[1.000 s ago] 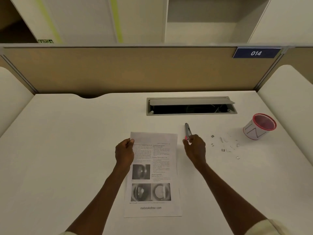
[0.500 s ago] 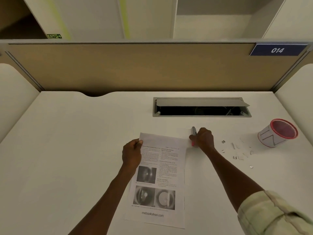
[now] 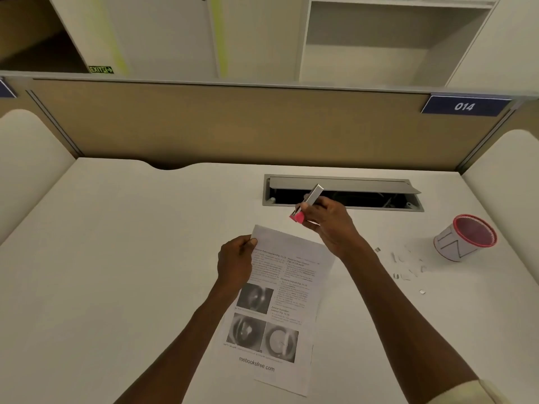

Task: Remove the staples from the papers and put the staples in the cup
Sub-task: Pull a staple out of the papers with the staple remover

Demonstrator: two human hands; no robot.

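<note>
Head view shows the left hand pinching the top left corner of the papers, which lie flat on the white table, its grip closed on that corner. The right hand is raised just beyond the top edge of the sheet, its grip wrapped around a slim metal staple remover with a pink end pointing down toward the page. No staple can be made out on the page; it is too small to tell. To the right, a scatter of loose staples lies on the table close to the cup, a white cup with a red rim standing upright; whether any staples are inside it cannot be seen. By the look of it, several staples are already out but not yet in the cup, and at least this sheaf seems left to work on, so the task is partly done with the collecting still ahead. Readable writing: "mebooksfree.com" at the foot of the page, "014" on the blue plate on the partition, and a green "EXIT" sign far back.
</note>
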